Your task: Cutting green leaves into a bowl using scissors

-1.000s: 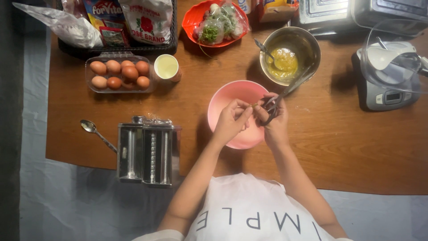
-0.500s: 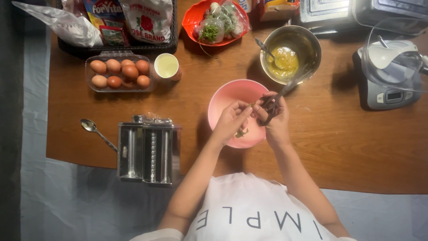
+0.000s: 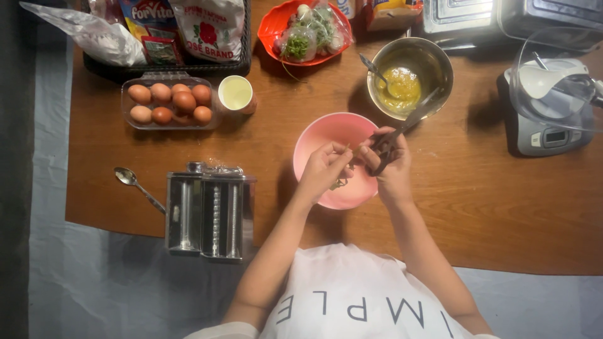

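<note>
Clenched around the dark handles of one pair of scissors (image 3: 402, 129), the right hand (image 3: 391, 166) has a firm grip, with the blades pointing up and away toward the steel bowl. Its partner, the left hand (image 3: 323, 168), pinches one small thin strip between fingertips; what the strip is cannot be told. Both hands hover over one pink bowl (image 3: 333, 135) that sits on the tabletop (image 3: 490, 207) right in front of the person, and a few small bits lie inside it near the left fingers.

Just beyond the pink bowl stands one steel bowl (image 3: 433, 63) with yellow beaten liquid and one utensil leaning in it. To the left, one clear carton (image 3: 169, 103) holds seven brown eggs, with one small cup (image 3: 236, 93) of pale liquid just beside it. One pasta roller (image 3: 210, 213) sits at the near edge, one spoon (image 3: 138, 187) lying beside it. One red dish (image 3: 276, 25) of wrapped greens, one black tray (image 3: 176, 68) of bags and one kitchen machine (image 3: 553, 100) line the far side.
</note>
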